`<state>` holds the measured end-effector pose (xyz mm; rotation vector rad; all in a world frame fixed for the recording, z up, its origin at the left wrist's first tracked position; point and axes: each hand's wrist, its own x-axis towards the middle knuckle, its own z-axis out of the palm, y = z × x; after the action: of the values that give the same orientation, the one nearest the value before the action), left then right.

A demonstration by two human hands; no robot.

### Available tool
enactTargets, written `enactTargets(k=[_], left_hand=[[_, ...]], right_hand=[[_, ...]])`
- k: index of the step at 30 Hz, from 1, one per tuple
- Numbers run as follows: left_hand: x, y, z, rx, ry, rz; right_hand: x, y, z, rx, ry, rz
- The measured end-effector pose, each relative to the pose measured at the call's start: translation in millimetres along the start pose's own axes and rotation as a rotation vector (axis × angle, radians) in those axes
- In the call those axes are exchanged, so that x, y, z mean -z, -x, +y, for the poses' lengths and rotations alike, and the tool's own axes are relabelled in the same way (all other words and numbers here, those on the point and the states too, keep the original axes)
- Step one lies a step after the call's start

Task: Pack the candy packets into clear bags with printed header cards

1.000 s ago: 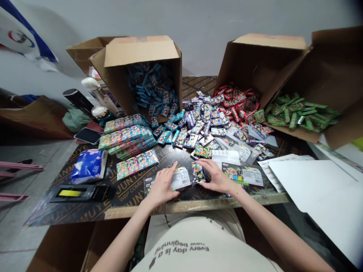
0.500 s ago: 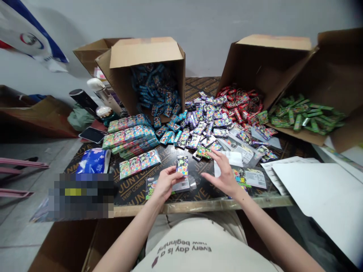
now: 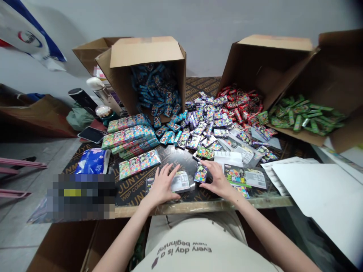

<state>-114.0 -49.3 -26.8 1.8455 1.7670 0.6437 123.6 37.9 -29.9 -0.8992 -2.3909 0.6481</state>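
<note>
The left hand (image 3: 163, 185) is pressing spread wide on a clear plastic sleeve (image 3: 181, 182), while the right hand (image 3: 218, 180) is pinching a small shiny packet (image 3: 200, 173) just beside it. A hard push could be sliding the sleeve toward the near table edge (image 3: 204, 204) just below the hands, and a careless reach could topple the loose packets (image 3: 204, 132) crowding ahead, where moving room is narrowing.

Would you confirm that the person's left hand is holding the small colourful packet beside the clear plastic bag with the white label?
Not quite: in the head view, it is the right hand that holds the small colourful packet, not the left hand. The packet does sit beside the clear plastic bag with the white label.
</note>
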Motion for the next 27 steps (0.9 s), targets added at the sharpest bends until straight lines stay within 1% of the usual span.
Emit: enactTargets(k=[1, 3, 6, 8, 10, 11, 12, 15, 16, 18, 20, 21, 22, 24, 27], left_hand=[[-0.4, 2, -7, -0.03, -0.105, -0.029], [-3.1, 3, -15, -0.066, -0.183, -0.059], [-5.3, 3, -16, -0.121, -0.156, -0.042], [-3.6, 3, -13, -0.156, -0.128, -0.049], [-0.3, 1, -11, -0.173, -0.108, -0.053], [1.3, 0, -10, -0.167, -0.096, -0.04], [2.9, -1, -9, -0.153, -0.079, -0.022], [6.4, -4, -7, -0.105, -0.017, 0.029], [7.3, -6, -6, -0.1, 0.001, 0.031], [9.5, -8, -4, -0.106, 0.03, 0.01], [11.8, -10, -1, -0.118, 0.055, -0.03], [12.9, -11, 1, -0.125, 0.065, -0.051], [13.6, -12, 2, -0.132, 0.073, -0.07], [13.8, -13, 6, -0.142, 0.079, -0.089], [12.0, -15, 9, -0.162, 0.054, -0.074]], right_hand=[[-3, 2, 3, 0.001, 0.023, -0.028], [-7, 4, 4, 0.013, 0.02, -0.083], [-7, 3, -2, 0.045, -0.132, -0.162], [-3, 0, -6, 0.068, -0.27, -0.224], [0, -4, -7, 0.074, -0.353, -0.265], [1, -5, -6, 0.064, -0.366, -0.253], [1, -7, -5, 0.042, -0.366, -0.213], [1, -9, -1, -0.043, -0.346, -0.06], [2, -9, 0, -0.048, -0.349, -0.053], [7, -10, 0, -0.012, -0.38, -0.133], [15, -11, 0, 0.048, -0.424, -0.235], [19, -12, 0, 0.07, -0.442, -0.267], [22, -13, 1, 0.084, -0.455, -0.279], [27, -15, 2, 0.087, -0.445, -0.261], [29, -17, 1, 0.084, -0.312, -0.242]])
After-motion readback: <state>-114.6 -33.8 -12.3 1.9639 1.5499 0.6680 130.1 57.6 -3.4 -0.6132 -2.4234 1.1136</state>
